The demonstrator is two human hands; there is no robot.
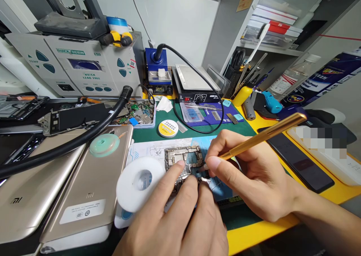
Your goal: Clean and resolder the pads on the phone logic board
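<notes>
My right hand (256, 173) is clamping a slim metallic-gold tool (262, 137), my left hand (180, 218), spread, pressing a fragile-looking silvery circuit board (174, 158), best edge-held.

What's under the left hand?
Part of a circuit board is under the left hand, and a printed mat is beneath the board. The board's far edge shows; whatever the hand covers can't be seen.

Circuit board (170, 159) on pad (146, 147); roll (126, 186) left, phone (300, 158) right, tub (168, 128) behind.
</notes>
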